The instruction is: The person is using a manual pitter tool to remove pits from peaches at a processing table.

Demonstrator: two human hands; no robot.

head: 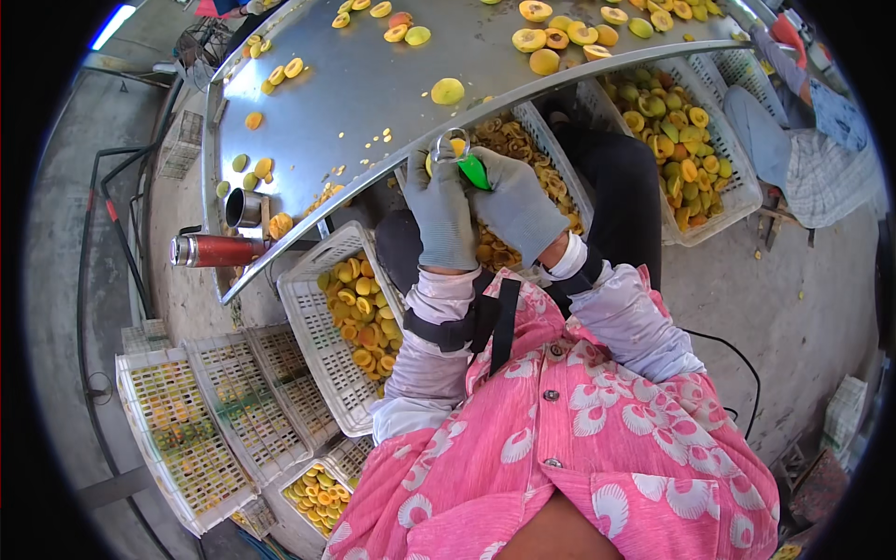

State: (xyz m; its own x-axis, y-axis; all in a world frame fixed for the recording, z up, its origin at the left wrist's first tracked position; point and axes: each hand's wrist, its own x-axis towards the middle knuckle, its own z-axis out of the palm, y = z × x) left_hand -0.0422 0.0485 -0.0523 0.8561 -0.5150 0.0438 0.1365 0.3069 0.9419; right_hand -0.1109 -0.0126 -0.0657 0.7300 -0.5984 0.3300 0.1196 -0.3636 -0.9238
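Observation:
My left hand, in a grey knit glove, is closed around a yellow fruit piece that shows only in part between the fingers. My right hand, gloved the same way, grips the green handle of a small tool. A rounded metal loop at the tool's end lies over the fruit. Both hands meet just off the near edge of a metal table. Beneath them a crate holds brown-yellow fruit scraps.
Halved stone fruits lie scattered on the table. A red flask and a metal cup stand at its left corner. Fruit fills a left crate and a right crate. Stacked crates sit lower left. Another person's arm shows upper right.

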